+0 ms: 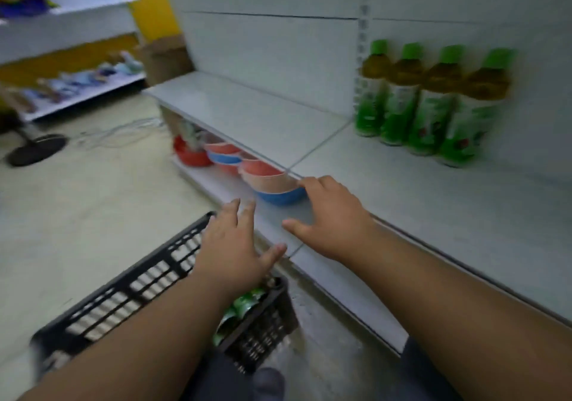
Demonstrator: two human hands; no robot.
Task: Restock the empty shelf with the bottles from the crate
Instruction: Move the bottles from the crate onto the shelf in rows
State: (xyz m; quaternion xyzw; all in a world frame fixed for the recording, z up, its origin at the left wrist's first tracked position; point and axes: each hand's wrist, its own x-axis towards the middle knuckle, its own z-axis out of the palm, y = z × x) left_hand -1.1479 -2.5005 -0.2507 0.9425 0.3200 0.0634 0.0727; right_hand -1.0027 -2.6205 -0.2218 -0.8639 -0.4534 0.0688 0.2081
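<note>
Several green-capped tea bottles (433, 103) stand upright in a row at the back of the white shelf (402, 190), on the right. A black slatted crate (148, 280) sits on the floor at lower left, with green-labelled bottles (244, 304) lying in its near corner. My left hand (235, 245) hovers over the crate with fingers spread, holding nothing. In front of the shelf's front edge, my right hand (331, 218) is also spread and holds nothing. My forearms hide part of the crate.
Stacked red, pink and blue bowls (266, 180) sit on the lower shelf (216, 180) under the white one. Another shelving unit with goods (77, 87) stands at far left, with a black round stand base (37, 149) and cables on the floor.
</note>
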